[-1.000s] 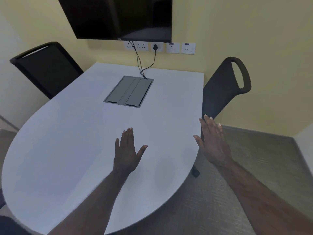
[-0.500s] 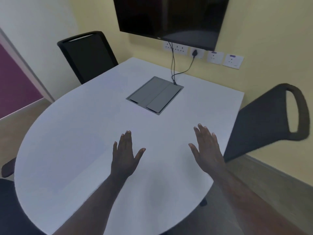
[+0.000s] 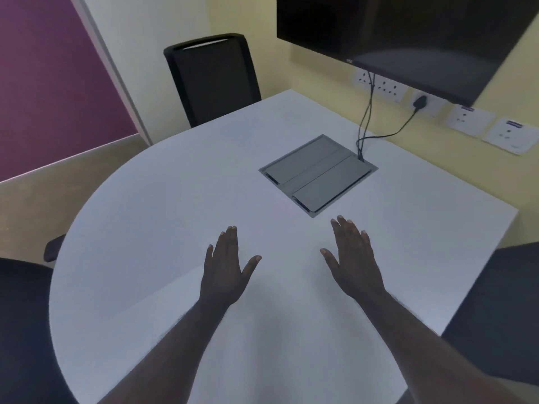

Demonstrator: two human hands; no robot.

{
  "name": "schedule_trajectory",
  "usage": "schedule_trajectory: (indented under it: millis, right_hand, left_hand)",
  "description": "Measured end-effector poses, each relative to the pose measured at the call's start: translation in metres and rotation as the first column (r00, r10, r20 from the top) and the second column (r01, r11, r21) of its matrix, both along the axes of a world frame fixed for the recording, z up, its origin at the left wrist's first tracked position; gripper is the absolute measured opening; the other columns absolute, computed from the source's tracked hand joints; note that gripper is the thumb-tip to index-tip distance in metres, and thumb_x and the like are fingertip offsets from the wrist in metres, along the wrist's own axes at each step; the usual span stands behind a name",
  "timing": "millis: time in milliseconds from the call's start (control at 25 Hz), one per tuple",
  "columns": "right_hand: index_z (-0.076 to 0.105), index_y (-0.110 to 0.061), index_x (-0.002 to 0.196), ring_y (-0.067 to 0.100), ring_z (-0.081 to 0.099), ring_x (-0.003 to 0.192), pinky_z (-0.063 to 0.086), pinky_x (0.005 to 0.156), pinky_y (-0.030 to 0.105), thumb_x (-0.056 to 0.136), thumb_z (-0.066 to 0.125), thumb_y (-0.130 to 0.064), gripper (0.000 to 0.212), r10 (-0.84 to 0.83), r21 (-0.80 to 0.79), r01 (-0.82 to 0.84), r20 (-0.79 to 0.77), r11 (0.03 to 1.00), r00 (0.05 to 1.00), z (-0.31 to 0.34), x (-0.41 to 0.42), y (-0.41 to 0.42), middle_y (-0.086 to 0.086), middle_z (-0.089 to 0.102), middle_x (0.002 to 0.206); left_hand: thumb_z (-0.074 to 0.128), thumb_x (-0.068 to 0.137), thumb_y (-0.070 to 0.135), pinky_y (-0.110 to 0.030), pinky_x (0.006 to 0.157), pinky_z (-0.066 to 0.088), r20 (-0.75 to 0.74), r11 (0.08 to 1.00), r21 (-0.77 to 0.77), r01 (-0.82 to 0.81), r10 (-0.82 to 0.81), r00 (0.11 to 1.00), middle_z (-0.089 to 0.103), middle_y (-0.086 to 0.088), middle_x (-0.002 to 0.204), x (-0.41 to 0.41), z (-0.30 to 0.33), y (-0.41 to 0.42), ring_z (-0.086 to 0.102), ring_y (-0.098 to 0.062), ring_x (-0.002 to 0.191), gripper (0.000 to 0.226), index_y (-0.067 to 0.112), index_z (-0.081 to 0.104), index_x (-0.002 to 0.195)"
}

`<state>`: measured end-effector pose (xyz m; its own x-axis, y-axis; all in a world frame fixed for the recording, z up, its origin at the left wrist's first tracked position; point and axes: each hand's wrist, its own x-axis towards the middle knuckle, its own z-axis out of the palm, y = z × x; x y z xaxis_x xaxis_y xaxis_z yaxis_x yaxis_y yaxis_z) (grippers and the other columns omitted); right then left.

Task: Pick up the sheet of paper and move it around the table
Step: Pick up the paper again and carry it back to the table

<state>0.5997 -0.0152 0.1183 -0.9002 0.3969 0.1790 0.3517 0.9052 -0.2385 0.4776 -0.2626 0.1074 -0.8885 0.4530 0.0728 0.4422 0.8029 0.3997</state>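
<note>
A white sheet of paper (image 3: 277,330) lies on the white table (image 3: 151,217) near its front. It is hard to tell apart from the tabletop; only its faint left edge shows, running up toward my left hand. My left hand (image 3: 226,269) is flat, palm down, fingers stretched, over the sheet's far left part. My right hand (image 3: 354,260) is flat and palm down too, a little to the right and level with it. Neither hand holds anything. I cannot tell whether the palms touch the sheet.
A grey cable hatch (image 3: 318,176) is set into the table just beyond my fingertips, with black cables (image 3: 366,121) running up to wall sockets. Black chairs stand at the far side (image 3: 213,77), at the right (image 3: 495,316) and at the near left (image 3: 20,316). A dark screen (image 3: 408,33) hangs on the wall.
My view has swung to the left. My right hand has come from beyond the table's right edge to over the tabletop. Both hands have stayed flat and open.
</note>
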Motion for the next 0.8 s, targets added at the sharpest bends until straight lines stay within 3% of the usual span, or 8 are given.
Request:
schedule_trajectory:
  millis: [200, 360, 520, 680, 800]
  right_hand:
    - [0.030, -0.011, 0.152, 0.027, 0.031, 0.147, 0.021, 0.120, 0.047, 0.097, 0.049, -0.040, 0.065, 0.141, -0.032, -0.140, 0.007, 0.990, 0.990, -0.019, -0.070, 0.022, 0.010, 0.034, 0.159]
    - [0.027, -0.009, 0.153, 0.027, 0.029, 0.148, 0.025, 0.120, 0.042, 0.096, 0.053, -0.038, 0.068, 0.264, -0.112, -0.260, 0.025, 0.959, 0.964, -0.050, -0.122, 0.042, 0.010, 0.031, 0.160]
    - [0.021, -0.007, 0.154, 0.022, 0.020, 0.152, 0.016, 0.124, 0.035, 0.098, 0.050, -0.036, 0.069, 0.354, -0.216, -0.331, 0.074, 0.918, 0.932, -0.090, -0.167, 0.054, 0.009, 0.023, 0.163]
    - [0.016, -0.009, 0.155, 0.019, 0.013, 0.153, 0.011, 0.124, 0.032, 0.100, 0.047, -0.037, 0.070, 0.408, -0.303, -0.357, 0.124, 0.884, 0.905, -0.125, -0.206, 0.064, 0.006, 0.017, 0.165]
    - [0.023, -0.009, 0.154, 0.019, 0.019, 0.151, 0.015, 0.123, 0.032, 0.099, 0.051, -0.034, 0.067, 0.427, -0.346, -0.367, 0.115, 0.863, 0.897, -0.141, -0.228, 0.071, 0.006, 0.025, 0.162]
  left_hand:
    - [0.038, 0.094, 0.059, -0.039, 0.121, 0.013, 0.065, 0.993, 0.002, -0.114, 0.114, 0.991, 0.018, 0.000, 0.164, -0.029, -0.015, 0.027, 0.016, -0.016, 0.151, 0.081, 0.013, 0.011, 0.155]
    - [0.040, 0.093, 0.061, -0.038, 0.112, 0.032, 0.156, 0.975, 0.008, -0.224, 0.220, 0.963, 0.034, -0.002, 0.157, -0.058, -0.038, 0.051, 0.034, -0.021, 0.142, 0.079, 0.014, 0.019, 0.154]
    - [0.044, 0.090, 0.063, -0.040, 0.097, 0.043, 0.336, 0.905, 0.019, -0.425, 0.394, 0.855, 0.051, -0.001, 0.135, -0.091, -0.064, 0.071, 0.050, -0.022, 0.124, 0.074, 0.019, 0.031, 0.148]
    - [0.051, 0.090, 0.057, -0.040, 0.099, 0.045, 0.471, 0.837, 0.026, -0.546, 0.472, 0.745, 0.050, -0.004, 0.135, -0.133, -0.088, 0.084, 0.054, -0.023, 0.121, 0.069, 0.017, 0.037, 0.145]
    - [0.054, 0.095, 0.040, -0.040, 0.102, 0.045, 0.562, 0.783, 0.051, -0.620, 0.491, 0.666, 0.051, -0.014, 0.136, -0.163, -0.105, 0.091, 0.056, -0.028, 0.120, 0.056, 0.010, 0.045, 0.141]
